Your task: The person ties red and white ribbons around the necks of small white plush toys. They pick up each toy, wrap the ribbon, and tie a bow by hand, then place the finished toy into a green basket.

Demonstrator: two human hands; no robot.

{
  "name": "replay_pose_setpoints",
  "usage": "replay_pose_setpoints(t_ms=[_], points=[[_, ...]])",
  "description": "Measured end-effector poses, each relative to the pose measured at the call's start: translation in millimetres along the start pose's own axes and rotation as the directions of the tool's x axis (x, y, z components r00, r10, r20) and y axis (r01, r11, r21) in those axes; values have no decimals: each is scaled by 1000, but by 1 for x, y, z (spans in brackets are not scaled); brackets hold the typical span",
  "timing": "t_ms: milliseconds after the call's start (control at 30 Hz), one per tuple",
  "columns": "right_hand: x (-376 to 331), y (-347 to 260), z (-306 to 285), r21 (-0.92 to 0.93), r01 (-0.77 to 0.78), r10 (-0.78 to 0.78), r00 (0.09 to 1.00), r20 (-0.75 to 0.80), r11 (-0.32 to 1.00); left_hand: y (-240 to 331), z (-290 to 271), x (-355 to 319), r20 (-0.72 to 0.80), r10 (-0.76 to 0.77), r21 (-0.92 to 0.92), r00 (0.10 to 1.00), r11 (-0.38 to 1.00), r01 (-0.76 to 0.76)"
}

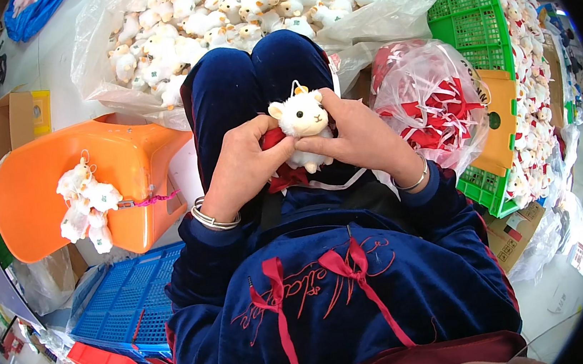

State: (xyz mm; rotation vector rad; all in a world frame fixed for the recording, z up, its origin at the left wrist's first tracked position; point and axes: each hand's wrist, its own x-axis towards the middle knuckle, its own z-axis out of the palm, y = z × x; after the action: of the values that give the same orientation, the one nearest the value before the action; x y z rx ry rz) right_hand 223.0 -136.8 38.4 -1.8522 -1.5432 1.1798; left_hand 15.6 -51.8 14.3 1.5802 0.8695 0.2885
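A small white plush sheep (301, 115) with a hanging loop on its head is held upright over my lap. My left hand (250, 161) grips its left side, thumb pressed on the front below the head. On the other side, my right hand (365, 134) pinches the body with its thumb close to the left thumb. Red cloth (272, 141) shows beside and beneath the toy, by my left fingers; how it joins the toy is partly hidden. A white ribbon (352, 178) trails across my lap under the right hand.
Ahead lies a large plastic bag (95, 68) full of plush toys. Several more sit on the orange chair (26, 183) at left. A clear bag of red pieces with white ribbons (434, 108) is at right, near a green crate (465, 4). Blue crates (121, 295) stand lower left.
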Motion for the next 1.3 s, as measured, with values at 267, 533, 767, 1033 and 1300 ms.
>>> replay_pose_setpoints(t_ms=[267, 533, 767, 1033, 1300], points=[[2, 16, -15, 74, -88, 77, 986, 147, 993, -7, -1, 1, 16, -48, -105, 999, 993, 49], [11, 29, -11, 283, -110, 55, 979, 198, 953, -9, -8, 3, -9, -58, 103, 998, 993, 59], [16, 29, -12, 314, -143, 96, 982, 160, 939, -5, -5, 2, 23, -104, -70, 994, 992, 106], [20, 17, -9, 132, -33, 30, 999, 27, 991, -5, -5, 5, -7, -135, -27, 991, 991, 135], [19, 15, -7, 96, -73, 69, 997, 41, 993, -7, -8, 5, -26, -108, 194, 994, 975, 111]])
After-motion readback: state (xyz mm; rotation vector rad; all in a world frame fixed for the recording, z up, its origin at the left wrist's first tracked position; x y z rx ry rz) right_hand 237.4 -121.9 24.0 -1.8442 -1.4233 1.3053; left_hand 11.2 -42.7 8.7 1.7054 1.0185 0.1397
